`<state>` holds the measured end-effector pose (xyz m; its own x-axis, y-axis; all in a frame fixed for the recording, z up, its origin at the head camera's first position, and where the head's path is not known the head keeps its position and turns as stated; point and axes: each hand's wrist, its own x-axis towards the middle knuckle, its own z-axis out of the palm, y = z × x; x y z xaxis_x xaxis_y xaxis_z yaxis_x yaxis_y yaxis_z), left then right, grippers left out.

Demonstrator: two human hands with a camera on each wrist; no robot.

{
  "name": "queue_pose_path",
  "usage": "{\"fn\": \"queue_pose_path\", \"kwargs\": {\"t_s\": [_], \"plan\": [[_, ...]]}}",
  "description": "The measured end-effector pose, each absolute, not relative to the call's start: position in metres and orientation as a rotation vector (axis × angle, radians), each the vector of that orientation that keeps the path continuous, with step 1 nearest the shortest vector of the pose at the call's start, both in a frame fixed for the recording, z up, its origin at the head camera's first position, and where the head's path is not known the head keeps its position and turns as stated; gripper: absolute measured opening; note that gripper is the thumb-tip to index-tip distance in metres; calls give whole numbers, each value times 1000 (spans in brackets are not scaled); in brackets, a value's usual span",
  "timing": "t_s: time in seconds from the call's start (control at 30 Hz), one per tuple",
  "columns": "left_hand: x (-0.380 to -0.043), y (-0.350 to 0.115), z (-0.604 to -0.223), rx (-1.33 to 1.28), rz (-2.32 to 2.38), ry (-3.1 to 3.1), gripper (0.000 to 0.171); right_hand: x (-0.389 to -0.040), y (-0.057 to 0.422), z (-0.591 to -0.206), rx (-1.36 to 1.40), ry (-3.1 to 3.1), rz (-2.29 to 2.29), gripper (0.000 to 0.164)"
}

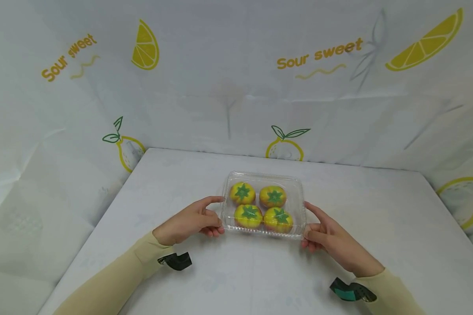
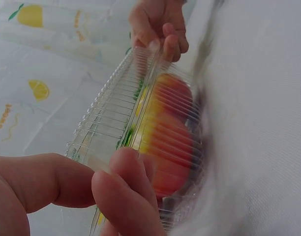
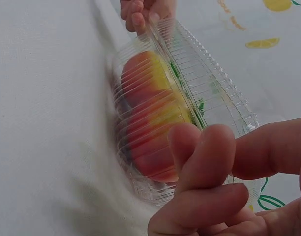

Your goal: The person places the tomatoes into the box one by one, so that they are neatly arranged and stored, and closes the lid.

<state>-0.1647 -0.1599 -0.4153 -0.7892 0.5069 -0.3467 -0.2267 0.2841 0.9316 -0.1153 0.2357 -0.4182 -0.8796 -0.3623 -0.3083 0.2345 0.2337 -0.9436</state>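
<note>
A clear ribbed plastic clamshell box (image 1: 293, 188) has its lid down over several persimmons (image 1: 248, 216), yellow on top and red on the sides, with green star-shaped crowns. My left hand (image 1: 193, 219) pinches the rim at the box's left end. At the other end my right hand (image 1: 331, 240) grips the rim between thumb and fingers. In the left wrist view, fingertips (image 2: 126, 177) press on the box's edge, and the red sides of the persimmons (image 2: 167, 152) show through the plastic. The right wrist view has fingers (image 3: 214, 152) curled at the near corner, partly covering the box.
Under the box lies a white-covered table (image 1: 220, 280). A white cloth (image 1: 205, 78) printed with lemons and orange lettering stands behind it and along the sides. Each sleeve carries a dark wrist mount, one at the left wrist (image 1: 177, 261) and one at the right (image 1: 352, 291).
</note>
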Motion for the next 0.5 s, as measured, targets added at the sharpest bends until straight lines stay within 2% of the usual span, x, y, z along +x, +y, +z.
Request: {"fn": "queue_pose_path", "kwargs": {"t_s": [0.5], "plan": [[-165,-159,-419,237,1579,1975,75,-115,236,-421,-113,2025,-1734,87]]}}
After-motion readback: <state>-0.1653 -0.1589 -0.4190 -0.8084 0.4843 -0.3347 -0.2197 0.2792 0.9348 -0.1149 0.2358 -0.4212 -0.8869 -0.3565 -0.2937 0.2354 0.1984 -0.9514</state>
